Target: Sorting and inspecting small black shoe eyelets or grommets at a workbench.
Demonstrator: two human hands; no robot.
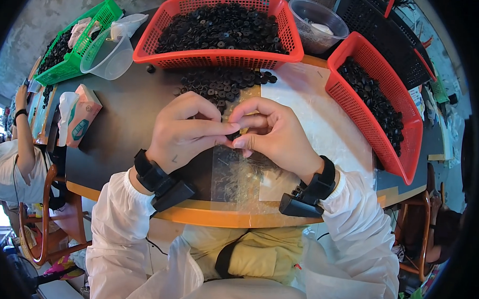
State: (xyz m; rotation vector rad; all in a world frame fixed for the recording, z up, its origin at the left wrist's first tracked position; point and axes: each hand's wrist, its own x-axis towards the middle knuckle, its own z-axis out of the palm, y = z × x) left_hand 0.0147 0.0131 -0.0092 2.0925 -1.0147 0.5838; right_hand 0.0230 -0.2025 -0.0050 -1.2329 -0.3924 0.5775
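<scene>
Black ring (233, 134) pinched between fingertips of both hands, left (183, 130) and right (274, 134).

A small part (233, 134) is pinched between the left hand (184, 132) and the right hand (274, 135), which meet above the near middle of the worktop (119, 129). Just behind them a loose heap of parts (220, 85) is spread on the worktop. Behind the heap a basket (219, 58) filled with parts is set. A second filled basket (375, 109) is placed to the right. A tissue pack (82, 115) is laid at the left, with a measuring jug (108, 52) behind it.
</scene>
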